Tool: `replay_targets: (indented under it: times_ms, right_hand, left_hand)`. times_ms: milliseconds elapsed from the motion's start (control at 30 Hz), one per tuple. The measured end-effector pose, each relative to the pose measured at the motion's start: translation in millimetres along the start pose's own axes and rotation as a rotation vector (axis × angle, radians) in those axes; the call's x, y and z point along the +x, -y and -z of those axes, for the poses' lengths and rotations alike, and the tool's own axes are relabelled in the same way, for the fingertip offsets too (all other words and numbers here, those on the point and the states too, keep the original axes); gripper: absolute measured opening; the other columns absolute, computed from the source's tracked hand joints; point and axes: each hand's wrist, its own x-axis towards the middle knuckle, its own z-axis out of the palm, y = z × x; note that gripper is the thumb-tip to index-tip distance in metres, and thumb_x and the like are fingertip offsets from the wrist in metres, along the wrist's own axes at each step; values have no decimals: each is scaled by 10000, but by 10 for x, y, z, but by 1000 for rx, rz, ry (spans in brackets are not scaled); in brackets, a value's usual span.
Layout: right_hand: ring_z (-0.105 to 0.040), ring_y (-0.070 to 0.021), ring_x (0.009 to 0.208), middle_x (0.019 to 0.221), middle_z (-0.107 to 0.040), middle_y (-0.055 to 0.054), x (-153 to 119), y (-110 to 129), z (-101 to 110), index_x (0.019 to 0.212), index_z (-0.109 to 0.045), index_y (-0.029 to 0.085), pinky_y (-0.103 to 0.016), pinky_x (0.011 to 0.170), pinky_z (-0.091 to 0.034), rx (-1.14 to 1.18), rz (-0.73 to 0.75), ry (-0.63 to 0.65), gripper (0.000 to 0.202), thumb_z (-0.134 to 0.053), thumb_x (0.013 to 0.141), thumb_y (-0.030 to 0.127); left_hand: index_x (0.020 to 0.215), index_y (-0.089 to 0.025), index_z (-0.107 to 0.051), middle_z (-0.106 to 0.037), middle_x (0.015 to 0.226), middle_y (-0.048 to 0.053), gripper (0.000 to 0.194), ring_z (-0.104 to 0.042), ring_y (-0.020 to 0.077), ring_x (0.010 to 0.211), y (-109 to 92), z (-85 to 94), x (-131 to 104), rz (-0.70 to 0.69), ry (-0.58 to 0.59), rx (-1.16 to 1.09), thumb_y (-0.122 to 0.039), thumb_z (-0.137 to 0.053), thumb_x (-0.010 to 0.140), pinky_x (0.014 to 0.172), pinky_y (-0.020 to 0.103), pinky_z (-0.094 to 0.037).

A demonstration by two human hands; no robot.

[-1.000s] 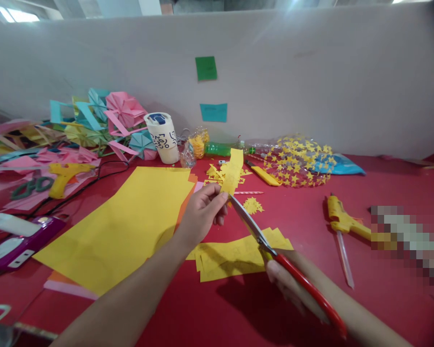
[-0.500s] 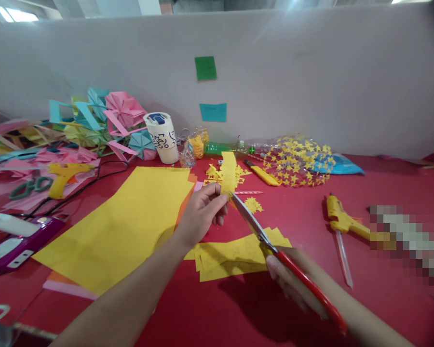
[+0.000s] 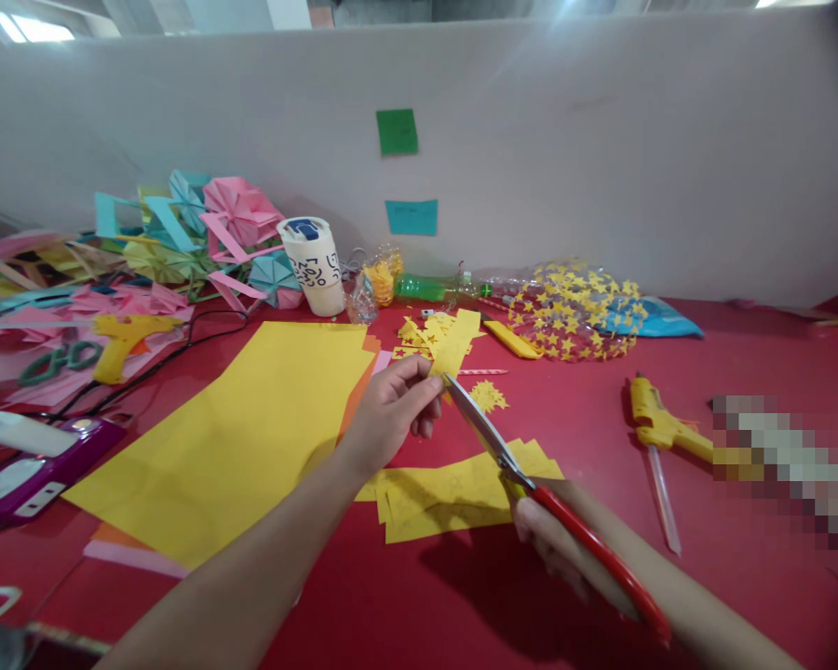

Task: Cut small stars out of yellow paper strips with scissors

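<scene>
Between thumb and fingers, my left hand (image 3: 398, 405) pinches a narrow yellow paper strip (image 3: 457, 342), which leans to the right. My right hand (image 3: 555, 540) grips a pair of red-handled scissors (image 3: 493, 437); their tips touch the strip's lower end beside my left thumb. Below the blades lie yellow paper pieces (image 3: 447, 493) with faint marks. A small heap of cut yellow stars (image 3: 489, 396) rests just right of the blades. Behind the strip are yellow scraps (image 3: 419, 335) with star-shaped holes.
Large yellow sheets (image 3: 251, 428) cover the left middle of the red table. Glue guns lie at left (image 3: 122, 344) and right (image 3: 656, 414). Toward the back stand a white cup (image 3: 314, 270), a green bottle (image 3: 425, 286), a yellow cutter (image 3: 513, 340) and a star-covered clear bundle (image 3: 576, 312).
The yellow strip has tipped from nearly upright over to the right. Both hands and the scissors stay almost where they were.
</scene>
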Motion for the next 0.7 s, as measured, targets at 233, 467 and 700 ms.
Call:
replay_targets:
  times_ms: [233,467,700]
  right_hand:
    - [-391,-70,371,486,-471,50,-2,32,-14,657,-500,191,-183,367,-296,-6,22,4,446,-575,799,606]
    - [-405,-76,360,450,-474,54,-7,63,-11,655,-504,196,-184,374,-325,-20,27,-1,443,-550,821,604]
    - [-383,-61,349,445,-458,56,5,66,-20,635,-470,193,-160,348,-287,-4,-21,-7,418,-605,807,550]
  left_hand:
    - [696,-171,-497,-549,558,-42,215,-484,52,404,2,0,8,22,-5,-31,-310,-541,854,409,175,-392]
    - [683,-179,-484,-552,540,-48,215,-489,51,392,7,10,11,26,-1,-41,-305,-549,845,395,167,-383]
    - [694,-178,-495,-554,549,-50,200,-495,47,389,19,25,11,15,11,-46,-284,-533,859,389,159,-380]
